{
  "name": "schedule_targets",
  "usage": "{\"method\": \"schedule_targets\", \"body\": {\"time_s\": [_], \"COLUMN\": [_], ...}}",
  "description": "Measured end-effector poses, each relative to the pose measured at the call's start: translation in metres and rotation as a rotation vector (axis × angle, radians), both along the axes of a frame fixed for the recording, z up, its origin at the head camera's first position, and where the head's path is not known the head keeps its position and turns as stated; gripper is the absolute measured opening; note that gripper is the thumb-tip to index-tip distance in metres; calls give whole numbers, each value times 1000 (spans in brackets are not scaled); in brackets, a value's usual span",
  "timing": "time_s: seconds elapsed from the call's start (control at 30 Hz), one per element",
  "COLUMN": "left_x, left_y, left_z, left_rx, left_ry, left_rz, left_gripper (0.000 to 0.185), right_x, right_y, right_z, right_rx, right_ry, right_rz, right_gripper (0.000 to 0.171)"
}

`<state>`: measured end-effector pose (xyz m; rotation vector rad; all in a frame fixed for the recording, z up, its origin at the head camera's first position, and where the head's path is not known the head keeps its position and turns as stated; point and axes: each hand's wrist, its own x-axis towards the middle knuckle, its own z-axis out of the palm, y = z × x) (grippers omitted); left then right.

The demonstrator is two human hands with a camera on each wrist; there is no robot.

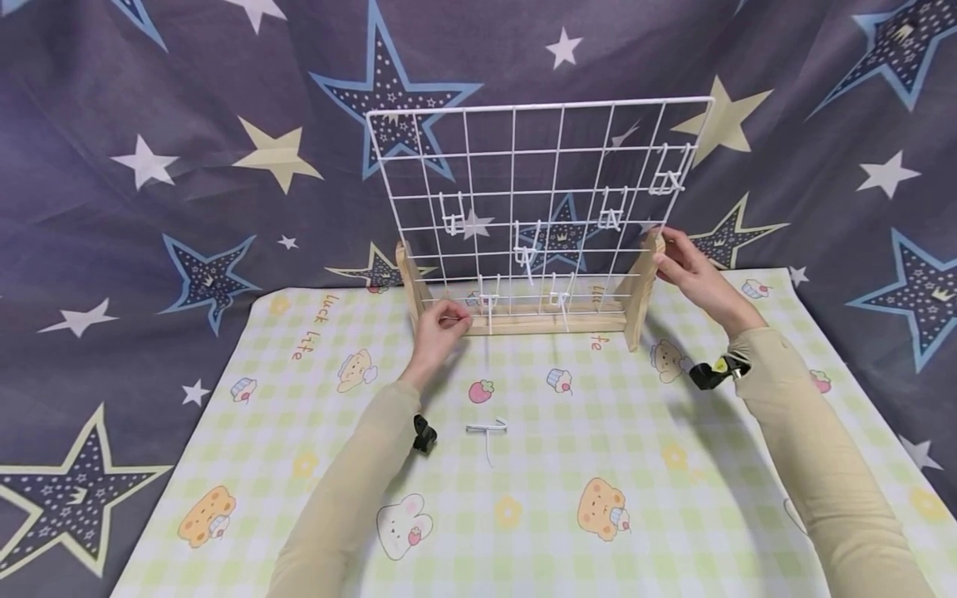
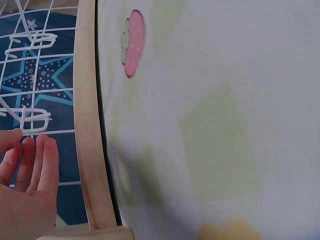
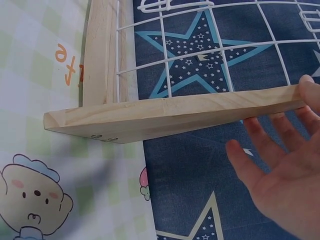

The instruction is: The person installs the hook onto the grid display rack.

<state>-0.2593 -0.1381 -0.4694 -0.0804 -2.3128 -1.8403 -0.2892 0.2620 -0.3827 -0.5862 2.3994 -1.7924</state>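
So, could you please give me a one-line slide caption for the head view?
Left hand at a white wire grid in its wooden stand, steadied by right hand.

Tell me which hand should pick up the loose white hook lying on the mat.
Probably the left hand: it works at the grid's lower left, and the loose hook lies just beside that forearm. The right hand rests on the stand's far wooden upright.

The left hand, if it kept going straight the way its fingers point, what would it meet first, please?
Most likely the white wire grid panel in its wooden stand. The left hand points at the bottom row, its fingertips beside a white wire hook; whether they touch is unclear.
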Motion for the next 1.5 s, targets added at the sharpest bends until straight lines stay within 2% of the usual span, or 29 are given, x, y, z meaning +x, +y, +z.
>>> {"method": "schedule_targets", "body": {"time_s": [0.23,0.4,0.67,0.83,1.0,1.03,1.23,1.27,1.33,1.5], "left_x": [11,17,32,46,56,61,71,69,71,77], "left_y": [-12,-21,-30,-32,-34,-32,-29,-29,-26,-21], "left_z": [-1,-3,-4,-1,1,6,3,-3,-2,5], "left_rx": [-18,-86,-174,-251,-342,-351,-388,-393,-406,-418], "left_ry": [-17,-19,-55,-76,-58,-56,-13,-10,-16,-47], "left_rz": [-8,-36,-171,-286,-398,-421,-565,-583,-611,-636], "left_gripper": [9,11,14,13,14,14,17,17,16,17], "right_x": [1,0,1,0,0,1,3,3,3,2], "right_y": [1,2,1,0,0,0,0,0,0,-1], "right_z": [2,2,0,1,1,2,3,3,3,2], "right_rx": [52,31,14,36,39,43,44,41,30,9], "right_ry": [-8,0,11,-13,1,3,3,4,5,3], "right_rz": [-6,-5,11,-1,-3,0,7,7,6,9], "right_gripper": [55,53,52,55,56,56,56,55,55,55]}}
